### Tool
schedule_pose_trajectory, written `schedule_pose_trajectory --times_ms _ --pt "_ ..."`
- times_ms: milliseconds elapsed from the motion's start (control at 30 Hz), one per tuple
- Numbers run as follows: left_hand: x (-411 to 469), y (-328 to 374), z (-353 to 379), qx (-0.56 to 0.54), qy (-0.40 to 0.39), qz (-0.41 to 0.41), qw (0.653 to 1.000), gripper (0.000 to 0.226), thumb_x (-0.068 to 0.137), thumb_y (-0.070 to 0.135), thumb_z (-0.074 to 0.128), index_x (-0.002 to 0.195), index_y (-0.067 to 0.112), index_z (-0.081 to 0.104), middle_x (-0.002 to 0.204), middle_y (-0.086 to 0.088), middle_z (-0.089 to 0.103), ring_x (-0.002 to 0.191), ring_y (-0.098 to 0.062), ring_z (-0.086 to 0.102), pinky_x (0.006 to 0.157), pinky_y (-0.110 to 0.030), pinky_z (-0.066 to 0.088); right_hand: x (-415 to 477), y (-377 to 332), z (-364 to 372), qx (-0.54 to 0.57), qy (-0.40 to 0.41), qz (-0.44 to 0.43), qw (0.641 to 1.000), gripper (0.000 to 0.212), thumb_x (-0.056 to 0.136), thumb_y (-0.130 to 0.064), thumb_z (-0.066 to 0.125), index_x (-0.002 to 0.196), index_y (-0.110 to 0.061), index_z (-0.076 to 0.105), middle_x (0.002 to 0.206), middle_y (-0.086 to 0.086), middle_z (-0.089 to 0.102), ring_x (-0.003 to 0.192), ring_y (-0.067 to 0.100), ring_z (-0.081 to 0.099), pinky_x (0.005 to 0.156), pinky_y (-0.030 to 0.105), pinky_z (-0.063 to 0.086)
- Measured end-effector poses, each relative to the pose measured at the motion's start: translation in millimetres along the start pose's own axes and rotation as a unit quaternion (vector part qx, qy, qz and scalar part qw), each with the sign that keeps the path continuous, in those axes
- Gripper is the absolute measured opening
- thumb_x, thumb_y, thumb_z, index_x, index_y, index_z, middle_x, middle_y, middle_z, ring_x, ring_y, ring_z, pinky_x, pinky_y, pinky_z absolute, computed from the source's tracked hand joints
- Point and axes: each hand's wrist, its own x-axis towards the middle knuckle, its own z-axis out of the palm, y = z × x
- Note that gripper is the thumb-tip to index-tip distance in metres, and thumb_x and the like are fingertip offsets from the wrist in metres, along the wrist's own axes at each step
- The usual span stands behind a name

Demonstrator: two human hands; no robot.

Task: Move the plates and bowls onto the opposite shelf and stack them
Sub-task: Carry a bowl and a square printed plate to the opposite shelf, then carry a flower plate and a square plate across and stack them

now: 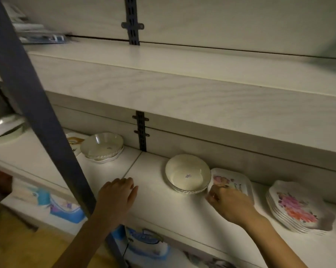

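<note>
I note: left hand [116,198] flat, fingers straight, on bare shelf [155,192]; right hand [229,204] fingers curl round square plate [234,180] rim, just beside bowls [188,175].

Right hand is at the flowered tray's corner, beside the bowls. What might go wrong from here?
The right hand is only at the tray's near corner; lifted that way, it may tilt and slip. The tray lies close beside the bowl stack, so dragging it out could nudge that stack. The plate stack on its other side could be bumped.
</note>
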Motion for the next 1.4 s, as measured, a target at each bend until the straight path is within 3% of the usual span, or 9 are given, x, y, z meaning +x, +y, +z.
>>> schedule_pose_trajectory --times_ms 100,200,367,567,700,800,1000,1167,1400 --pt "-14.4 -19.5 -6.4 -0.053 0.005 -0.049 0.997 0.026 0.092 0.038 0.044 0.091 0.017 0.059 0.077 0.002 0.062 0.072 -0.010 0.057 0.073 -0.024 0.048 -3.1 -37.3 -4.3 0.004 0.010 -0.057 0.998 0.035 0.095 -0.046 0.034 0.111 -0.024 0.057 0.112 0.000 0.065 0.098 0.020 0.063 0.084 0.036 0.053" --pt "-29.7 -42.0 -18.6 -0.090 0.037 -0.059 0.993 0.034 0.091 0.041 0.042 0.090 0.013 0.063 0.078 -0.001 0.067 0.068 -0.005 0.052 0.070 -0.017 0.042 -5.5 -73.6 -5.9 0.008 0.012 -0.104 0.994 0.034 0.096 -0.044 0.034 0.111 -0.024 0.057 0.114 -0.002 0.066 0.099 0.020 0.063 0.083 0.034 0.052" --pt "-58.6 -83.0 -44.4 -0.149 0.000 -0.064 0.987 0.015 0.092 0.036 0.046 0.086 0.023 0.053 0.070 0.017 0.050 0.071 -0.001 0.054 0.075 -0.014 0.043 -10.8 -141.7 -0.2 0.015 0.009 -0.147 0.989 0.034 0.095 -0.046 0.033 0.111 -0.028 0.057 0.111 -0.007 0.066 0.100 0.018 0.062 0.072 0.030 0.044" --pt "-84.7 -167.9 -67.3 -0.097 0.033 -0.031 0.994 0.025 0.088 0.049 0.036 0.073 0.031 0.041 0.056 0.020 0.034 0.053 0.010 0.037 0.050 -0.005 0.027 -25.0 -233.9 18.9 0.029 0.024 -0.157 0.987 0.032 0.095 -0.048 0.033 0.111 -0.031 0.055 0.111 -0.009 0.065 0.099 0.016 0.060 0.070 0.027 0.039" --pt "-101.1 -226.0 -82.0 -0.080 0.031 -0.029 0.996 0.031 0.089 0.043 0.043 0.075 0.019 0.057 0.067 0.008 0.059 0.061 -0.004 0.054 0.051 -0.004 0.027 -30.4 -294.6 31.8 0.052 0.012 -0.152 0.987 0.031 0.094 -0.049 0.035 0.106 -0.030 0.056 0.110 -0.007 0.065 0.098 0.018 0.061 0.077 0.030 0.046" --pt "-108.6 -268.7 -90.1 -0.055 0.014 -0.035 0.998 0.029 0.085 0.040 0.043 0.066 0.021 0.055 0.057 0.007 0.062 0.051 -0.004 0.061 0.043 0.001 0.021 -30.4 -337.2 37.8 0.069 0.019 -0.166 0.984 0.029 0.094 -0.047 0.036 0.102 -0.028 0.057 0.107 -0.005 0.065 0.093 0.018 0.060 0.072 0.028 0.045" --pt "-112.5 -340.7 -93.6 -0.068 0.027 -0.065 0.995 0.021 0.093 0.033 0.048 0.083 0.016 0.056 0.078 0.000 0.062 0.074 -0.012 0.060 0.058 -0.010 0.039 -8.4 -399.5 40.7 0.058 0.013 -0.157 0.986 0.028 0.095 -0.045 0.036 0.109 -0.031 0.056 0.112 -0.006 0.065 0.098 0.018 0.062 0.075 0.029 0.046" --pt "-98.6 -392.0 -93.7 -0.064 0.041 -0.060 0.995 0.032 0.090 0.038 0.040 0.080 0.013 0.058 0.073 -0.001 0.062 0.063 -0.010 0.049 0.051 -0.008 0.027 29.5 -434.9 44.4 0.037 0.000 -0.144 0.989 0.032 0.096 -0.043 0.035 0.115 -0.028 0.056 0.115 -0.003 0.064 0.101 0.021 0.060 0.076 0.030 0.045" --pt "-39.8 -462.8 -83.0 -0.058 0.032 -0.037 0.997 0.027 0.087 0.036 0.049 0.074 0.014 0.059 0.067 0.001 0.066 0.063 -0.013 0.064 0.054 -0.016 0.044 101.3 -478.8 58.6 0.033 0.008 -0.080 0.996 0.034 0.096 -0.042 0.036 0.113 -0.023 0.058 0.115 0.000 0.064 0.101 0.022 0.060 0.083 0.034 0.049"
